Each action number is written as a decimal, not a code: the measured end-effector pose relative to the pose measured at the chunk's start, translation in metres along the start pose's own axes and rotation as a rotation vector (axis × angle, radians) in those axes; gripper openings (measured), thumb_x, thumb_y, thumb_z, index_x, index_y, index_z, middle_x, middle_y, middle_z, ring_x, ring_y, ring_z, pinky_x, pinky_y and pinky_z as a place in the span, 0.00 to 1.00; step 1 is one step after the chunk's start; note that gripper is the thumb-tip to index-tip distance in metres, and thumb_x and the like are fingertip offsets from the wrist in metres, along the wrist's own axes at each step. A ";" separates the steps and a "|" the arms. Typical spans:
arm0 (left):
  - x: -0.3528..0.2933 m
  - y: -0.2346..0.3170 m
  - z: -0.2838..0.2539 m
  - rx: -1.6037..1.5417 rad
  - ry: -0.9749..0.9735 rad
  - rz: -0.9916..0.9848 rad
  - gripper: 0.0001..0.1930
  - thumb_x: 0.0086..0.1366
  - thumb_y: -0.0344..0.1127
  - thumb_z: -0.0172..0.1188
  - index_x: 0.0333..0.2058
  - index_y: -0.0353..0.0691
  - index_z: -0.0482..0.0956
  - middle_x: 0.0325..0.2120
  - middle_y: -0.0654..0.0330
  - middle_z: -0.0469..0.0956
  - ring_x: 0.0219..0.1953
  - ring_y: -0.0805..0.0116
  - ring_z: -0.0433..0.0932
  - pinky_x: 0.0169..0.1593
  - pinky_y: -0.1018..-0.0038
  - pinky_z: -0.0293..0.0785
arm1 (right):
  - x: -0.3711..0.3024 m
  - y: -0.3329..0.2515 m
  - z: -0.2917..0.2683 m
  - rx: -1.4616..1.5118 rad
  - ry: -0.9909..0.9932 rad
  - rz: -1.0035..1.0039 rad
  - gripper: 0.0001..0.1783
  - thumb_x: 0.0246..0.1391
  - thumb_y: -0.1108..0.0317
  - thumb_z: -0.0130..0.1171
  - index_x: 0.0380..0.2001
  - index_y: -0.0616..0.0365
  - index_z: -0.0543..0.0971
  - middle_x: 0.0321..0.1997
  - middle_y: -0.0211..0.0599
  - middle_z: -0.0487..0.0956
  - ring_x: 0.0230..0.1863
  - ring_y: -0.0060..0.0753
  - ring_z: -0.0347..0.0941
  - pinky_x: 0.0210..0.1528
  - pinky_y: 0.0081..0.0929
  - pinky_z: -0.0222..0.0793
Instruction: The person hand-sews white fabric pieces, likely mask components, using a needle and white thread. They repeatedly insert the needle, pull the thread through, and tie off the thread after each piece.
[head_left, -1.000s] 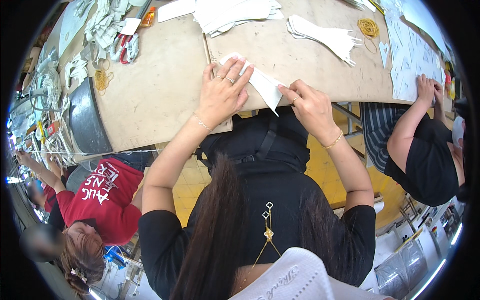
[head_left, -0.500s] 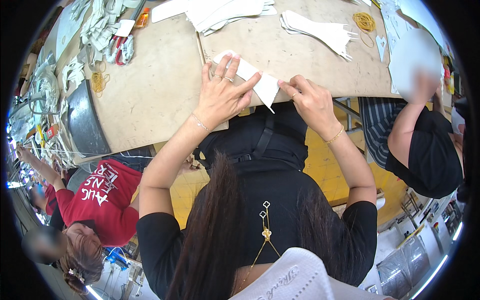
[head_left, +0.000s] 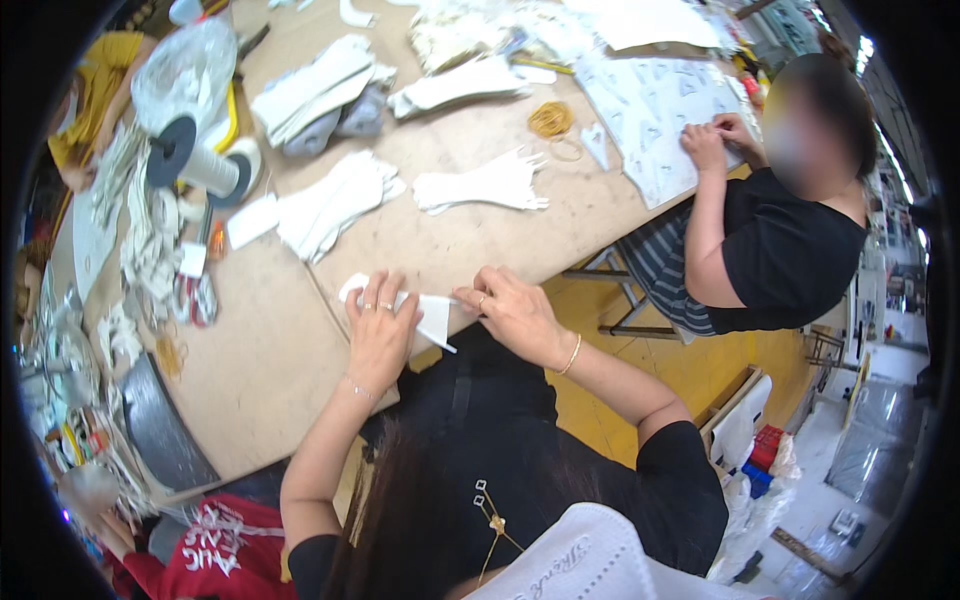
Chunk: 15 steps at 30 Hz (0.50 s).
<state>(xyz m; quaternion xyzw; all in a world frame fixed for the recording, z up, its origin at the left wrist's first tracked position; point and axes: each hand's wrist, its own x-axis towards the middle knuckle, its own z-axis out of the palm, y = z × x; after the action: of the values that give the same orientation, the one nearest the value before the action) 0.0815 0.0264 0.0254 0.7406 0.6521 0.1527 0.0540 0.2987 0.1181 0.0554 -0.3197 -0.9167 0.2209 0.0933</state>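
We see a red fabric shirt (head_left: 255, 562), near left, bearing white lettering (head_left: 212, 538). At the tan tabletop (head_left: 255, 390)'s near edge, our left hand (head_left: 382, 332), fingers slightly spread, presses a flat white tapered piece (head_left: 434, 318), wide end right, long axis slanting far-left to near-right; our right hand (head_left: 515, 315) pinches its right corner. A translucent plastic bag (head_left: 185, 75) sits far left, contents unclear.

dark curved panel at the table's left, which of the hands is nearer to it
Left. The left hand lies to the right of the dark curved panel, resting on the white piece; the right hand is farther right, at the piece's right edge.
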 end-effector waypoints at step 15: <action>0.022 -0.029 -0.057 -0.784 -0.457 -0.351 0.12 0.60 0.36 0.69 0.36 0.32 0.84 0.23 0.60 0.81 0.26 0.76 0.76 0.30 0.75 0.71 | -0.011 -0.013 -0.011 0.373 0.014 0.315 0.17 0.53 0.71 0.66 0.48 0.58 0.82 0.43 0.43 0.82 0.37 0.46 0.80 0.43 0.36 0.77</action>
<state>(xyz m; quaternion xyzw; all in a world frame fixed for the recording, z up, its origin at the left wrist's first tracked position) 0.0395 0.0453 0.0744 0.5578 0.6321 0.2091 0.4955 0.3041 0.1062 0.0710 -0.4376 -0.7980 0.3961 0.1214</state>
